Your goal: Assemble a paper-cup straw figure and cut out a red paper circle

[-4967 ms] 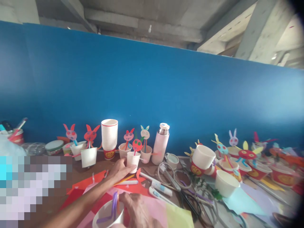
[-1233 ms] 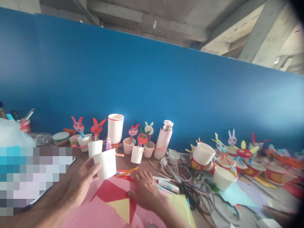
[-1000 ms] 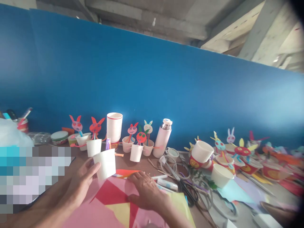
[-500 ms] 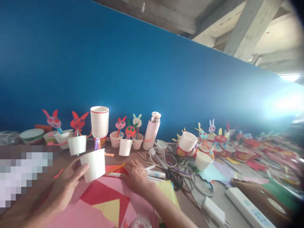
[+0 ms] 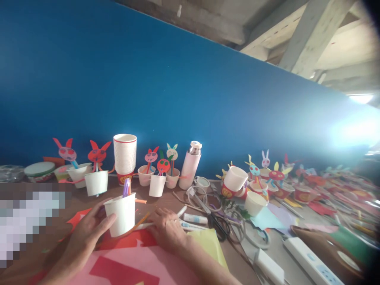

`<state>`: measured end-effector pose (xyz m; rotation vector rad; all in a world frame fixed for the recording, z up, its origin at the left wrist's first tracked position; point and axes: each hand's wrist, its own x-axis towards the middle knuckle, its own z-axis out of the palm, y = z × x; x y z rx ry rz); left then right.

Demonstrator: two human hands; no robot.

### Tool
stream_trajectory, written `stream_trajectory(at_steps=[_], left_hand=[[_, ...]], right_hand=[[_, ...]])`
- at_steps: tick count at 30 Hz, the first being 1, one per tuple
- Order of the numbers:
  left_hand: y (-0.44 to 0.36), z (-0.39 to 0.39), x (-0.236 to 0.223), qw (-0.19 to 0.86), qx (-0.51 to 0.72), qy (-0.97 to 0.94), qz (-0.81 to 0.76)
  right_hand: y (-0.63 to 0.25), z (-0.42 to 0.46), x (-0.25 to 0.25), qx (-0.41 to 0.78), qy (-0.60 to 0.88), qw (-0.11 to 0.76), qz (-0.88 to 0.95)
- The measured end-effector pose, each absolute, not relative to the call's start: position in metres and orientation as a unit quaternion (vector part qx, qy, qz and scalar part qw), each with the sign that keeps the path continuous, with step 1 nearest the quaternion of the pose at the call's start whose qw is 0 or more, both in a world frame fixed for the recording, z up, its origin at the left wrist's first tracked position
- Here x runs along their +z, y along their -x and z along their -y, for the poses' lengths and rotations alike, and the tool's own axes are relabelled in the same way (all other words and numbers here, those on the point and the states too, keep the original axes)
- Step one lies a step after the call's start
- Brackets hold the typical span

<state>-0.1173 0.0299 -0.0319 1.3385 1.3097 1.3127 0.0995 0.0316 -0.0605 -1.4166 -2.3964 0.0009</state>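
Observation:
My left hand is closed around the side of a white paper cup, held upright above the table. Purple sticks show above its rim, though I cannot tell if they are inside or behind it. An orange strip pokes out at its right side. To the right, my right hand rests palm down over the coloured paper, fingers spread and bent, fingertips partly hidden. Beside its fingers lie a narrow orange paper strip and a white pen. Pink paper lies beneath my forearms.
Along the blue wall stand paper-cup rabbits, a stack of cups and a thermos. Black-handled scissors, cables, a white charger and a power strip lie at the right.
The coloured papers have slid toward me, and the yellow piece on top is nearly out of view. My left hand has moved the cup slightly right and down. My right hand has shifted slightly nearer.

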Motion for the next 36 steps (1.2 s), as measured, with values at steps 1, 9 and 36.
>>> stream_trajectory(at_steps=[1,9,36], left_hand=[[0.119,-0.031,-0.035,0.446,0.514,-0.537,-0.499],[0.122,-0.035,-0.044,0.437,0.526,-0.533,-0.498],[0.108,-0.023,-0.060,0.407,0.478,-0.617,-0.475]], right_hand=[[-0.102,-0.033,-0.059,0.000,0.509,0.180,0.841],[-0.142,-0.050,-0.047,0.009,0.573,0.189,0.797],[-0.089,-0.026,-0.056,0.394,0.447,0.471,0.651]])
